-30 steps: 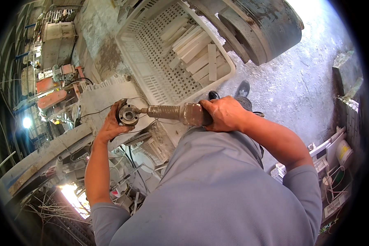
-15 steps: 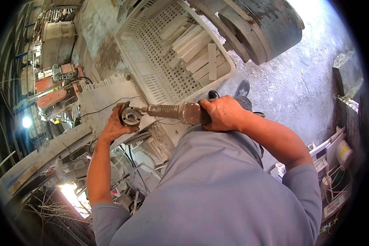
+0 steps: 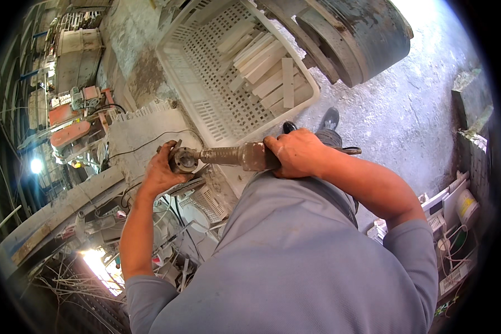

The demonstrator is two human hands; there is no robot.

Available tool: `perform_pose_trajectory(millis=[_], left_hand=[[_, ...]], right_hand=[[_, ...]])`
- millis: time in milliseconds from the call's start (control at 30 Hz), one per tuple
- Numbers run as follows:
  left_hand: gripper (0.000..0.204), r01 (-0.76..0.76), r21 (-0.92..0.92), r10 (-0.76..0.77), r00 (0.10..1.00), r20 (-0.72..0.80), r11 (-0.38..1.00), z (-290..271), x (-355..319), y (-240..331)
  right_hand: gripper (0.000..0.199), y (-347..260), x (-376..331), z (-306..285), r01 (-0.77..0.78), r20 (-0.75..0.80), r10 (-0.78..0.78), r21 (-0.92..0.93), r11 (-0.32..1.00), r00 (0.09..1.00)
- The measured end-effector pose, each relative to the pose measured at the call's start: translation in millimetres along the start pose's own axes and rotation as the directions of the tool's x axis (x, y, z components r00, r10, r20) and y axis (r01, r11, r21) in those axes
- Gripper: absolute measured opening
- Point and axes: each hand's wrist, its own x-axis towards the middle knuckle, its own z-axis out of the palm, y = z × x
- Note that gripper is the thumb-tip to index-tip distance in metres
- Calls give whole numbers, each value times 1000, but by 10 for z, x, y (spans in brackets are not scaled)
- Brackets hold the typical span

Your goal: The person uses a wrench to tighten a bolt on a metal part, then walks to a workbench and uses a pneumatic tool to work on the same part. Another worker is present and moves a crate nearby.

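I hold a dusty angle grinder (image 3: pixel 228 156) level in front of my grey shirt. My right hand (image 3: pixel 296 153) is wrapped around its body. My left hand (image 3: pixel 162 172) cups the grinder's round head (image 3: pixel 182 160) from below and behind, fingers curled on it. A thin black cable (image 3: pixel 145 143) runs from the head area across a pale slab (image 3: pixel 145 133) under my left hand.
A white perforated plastic crate (image 3: pixel 206 72) with several pale wooden strips (image 3: pixel 264 67) lies ahead. A big rusty drum (image 3: pixel 356 33) stands at top right on the concrete floor (image 3: pixel 406 122). Machines (image 3: pixel 72 111) at left, tangled wires (image 3: pixel 167 245) below, white boxes (image 3: pixel 456 217) at right.
The grinder and both hands have shifted very slightly; the left hand's fingers have moved a little around the grinder's head. The grip is the same.
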Motion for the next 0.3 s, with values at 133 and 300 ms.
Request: perform_pose_trajectory(millis=[133,300], left_hand=[[93,-30,245,17,998,58,969,-26,-2,106],[92,-48,543,-120,956,269,838,-122,41,354]], right_hand=[[59,-29,7,-64,-15,57,16,-19,1000,998],[60,34,37,15,2,32,-1,-41,999,999]])
